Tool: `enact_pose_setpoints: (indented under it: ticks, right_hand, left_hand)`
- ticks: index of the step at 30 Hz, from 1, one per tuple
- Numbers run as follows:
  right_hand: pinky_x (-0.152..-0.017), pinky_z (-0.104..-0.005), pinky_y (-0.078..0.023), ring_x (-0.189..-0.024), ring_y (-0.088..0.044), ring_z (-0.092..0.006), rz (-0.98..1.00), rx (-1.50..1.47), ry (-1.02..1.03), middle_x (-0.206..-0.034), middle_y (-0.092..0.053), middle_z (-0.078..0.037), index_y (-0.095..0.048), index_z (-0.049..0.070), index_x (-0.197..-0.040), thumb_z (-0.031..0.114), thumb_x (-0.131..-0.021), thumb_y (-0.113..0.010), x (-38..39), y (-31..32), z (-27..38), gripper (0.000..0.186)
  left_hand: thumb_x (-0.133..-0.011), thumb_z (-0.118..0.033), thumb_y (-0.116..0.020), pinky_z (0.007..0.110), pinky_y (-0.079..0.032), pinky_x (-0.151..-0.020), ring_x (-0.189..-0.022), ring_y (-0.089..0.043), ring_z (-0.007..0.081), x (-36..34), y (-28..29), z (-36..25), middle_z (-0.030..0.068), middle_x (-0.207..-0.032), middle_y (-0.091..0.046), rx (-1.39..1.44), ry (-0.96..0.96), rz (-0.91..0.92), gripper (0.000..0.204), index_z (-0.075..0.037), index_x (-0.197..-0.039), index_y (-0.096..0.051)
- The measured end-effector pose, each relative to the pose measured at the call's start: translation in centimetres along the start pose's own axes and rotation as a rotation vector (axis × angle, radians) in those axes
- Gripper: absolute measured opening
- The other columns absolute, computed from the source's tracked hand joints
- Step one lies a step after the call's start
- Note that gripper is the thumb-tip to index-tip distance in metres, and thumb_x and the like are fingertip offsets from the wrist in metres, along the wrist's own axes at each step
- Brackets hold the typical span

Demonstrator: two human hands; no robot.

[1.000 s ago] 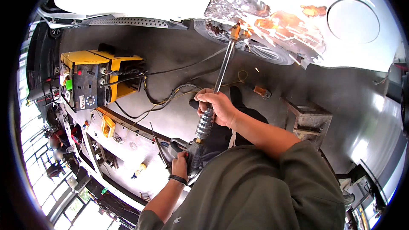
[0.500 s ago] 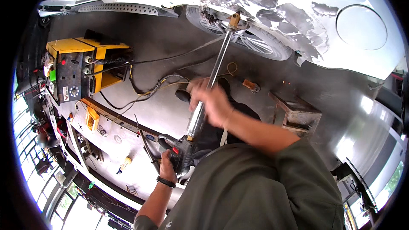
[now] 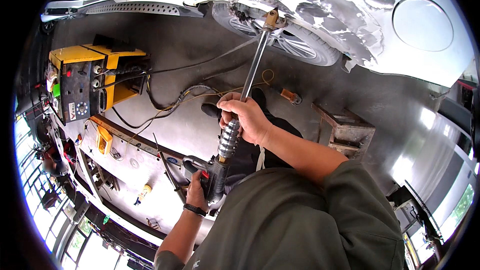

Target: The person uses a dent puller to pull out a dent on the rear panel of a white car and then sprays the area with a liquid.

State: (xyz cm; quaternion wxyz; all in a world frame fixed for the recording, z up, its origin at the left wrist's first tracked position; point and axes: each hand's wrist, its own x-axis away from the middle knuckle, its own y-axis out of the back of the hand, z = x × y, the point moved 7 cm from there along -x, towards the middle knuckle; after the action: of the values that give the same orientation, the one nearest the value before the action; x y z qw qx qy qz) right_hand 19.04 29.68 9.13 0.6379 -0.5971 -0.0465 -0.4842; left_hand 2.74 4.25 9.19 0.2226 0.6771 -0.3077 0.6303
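A slide-hammer dent puller (image 3: pixel 256 62) runs from my waist up to the car. Its brass-coloured head (image 3: pixel 271 20) meets the edge of the patchy, sanded white body panel (image 3: pixel 335 12) above the wheel (image 3: pixel 300 45). My left hand (image 3: pixel 197 192) is wrapped around the black pistol-style handle, by its red trigger. Closed around the puller, my right hand (image 3: pixel 248 118) sits at the upper end of the ribbed metal sliding weight (image 3: pixel 229 139), partly covering it.
A yellow and black welding machine (image 3: pixel 77 87) stands at left, with cables crossing the floor. An orange-bodied power tool (image 3: pixel 290 96) lies near the wheel. A worn stool (image 3: pixel 352 132) is at right. A bench (image 3: pixel 130 170) at lower left holds a yellow tray (image 3: pixel 104 140) and a bottle (image 3: pixel 144 194).
My right hand, blurred by motion half a second ago, now shows sharply and slightly higher on the puller. The ribbed weight shows clearly. My left hand keeps its hold; the view has shifted slightly.
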Motion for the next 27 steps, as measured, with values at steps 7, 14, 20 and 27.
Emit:
enact_pose_setpoints:
  ticks: [7,14,20,27]
  right_hand:
    - [-0.067,-0.0331,-0.054,-0.063,-0.056,-0.0122,0.021,-0.02,-0.009,-0.071,-0.057,-0.001,-0.062,0.007,-0.09,0.015,-0.089,-0.067,-0.3,0.0,-0.3,0.01]
    - [-0.068,-0.0352,-0.053,-0.063,-0.057,-0.0152,0.051,-0.007,0.008,-0.069,-0.057,-0.004,-0.063,0.003,-0.101,0.016,-0.091,-0.065,-0.5,0.1,0.8,0.017]
    - [-0.065,-0.0351,-0.051,-0.065,-0.06,-0.0216,0.102,0.019,0.123,-0.069,-0.059,-0.006,-0.06,0.002,-0.116,0.024,-0.094,-0.064,-4.0,1.1,9.7,0.031]
    - [-0.066,-0.0361,-0.054,-0.064,-0.06,-0.017,-0.002,0.051,0.08,-0.069,-0.058,-0.004,-0.063,0.002,-0.105,0.013,-0.092,-0.063,0.6,0.7,-3.1,0.017]
  left_hand:
    - [-0.096,-0.042,-0.055,0.035,-0.06,-0.075,-0.081,-0.072,0.0237,-1.4,2.5,0.6,0.0118,-0.097,-0.073,-0.098,-0.053,-0.1,0.044,-0.004,-0.114,-0.065]
    - [-0.095,-0.046,-0.045,0.04,-0.058,-0.082,-0.086,-0.071,0.0263,0.1,0.0,-0.4,0.0131,-0.096,-0.073,-0.027,-0.037,-0.1,0.05,-0.004,-0.113,-0.065]
    - [-0.098,-0.047,-0.043,0.04,-0.055,-0.093,-0.1,-0.071,0.0253,0.7,-0.9,-0.1,0.0135,-0.111,-0.072,-0.063,-0.036,0.114,0.054,-0.003,-0.121,-0.065]
    - [-0.097,-0.042,-0.046,0.04,-0.055,-0.095,-0.101,-0.07,0.0258,-0.4,2.8,0.2,0.0126,-0.114,-0.071,-0.052,-0.053,-0.044,0.049,-0.004,-0.122,-0.063]
